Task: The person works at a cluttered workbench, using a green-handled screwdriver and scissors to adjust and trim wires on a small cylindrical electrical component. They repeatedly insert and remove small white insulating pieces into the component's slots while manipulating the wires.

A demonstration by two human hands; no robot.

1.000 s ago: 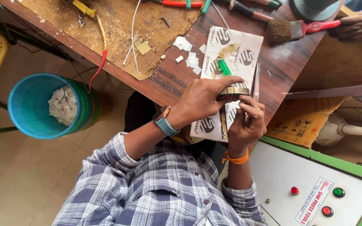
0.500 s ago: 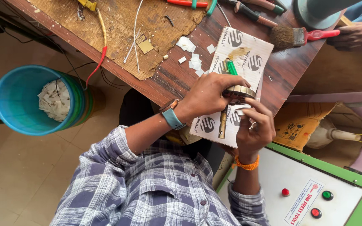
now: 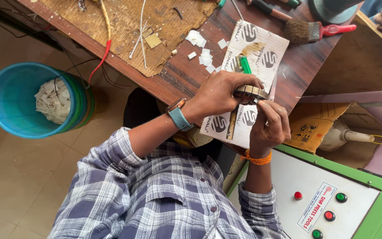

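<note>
head view, dark wood bench [image 3: 186,77], tiled floor, both hands' grip closed on metal ring [image 3: 251,92]

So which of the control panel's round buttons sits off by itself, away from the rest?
The red button near the panel's middle; the other three buttons cluster toward its right edge.

Soft, even daylight fills the scene, bright without harsh glare. The counter [image 3: 297,66] shows a faint sheen on its dark wood near its right edge. Shadows are weak and diffuse, deepest under the counter's near edge. Focus is sharp across the middle; the frame's corners stretch slightly from the wide lens. The bucket [image 3: 5,102] interior is evenly lit.
</note>
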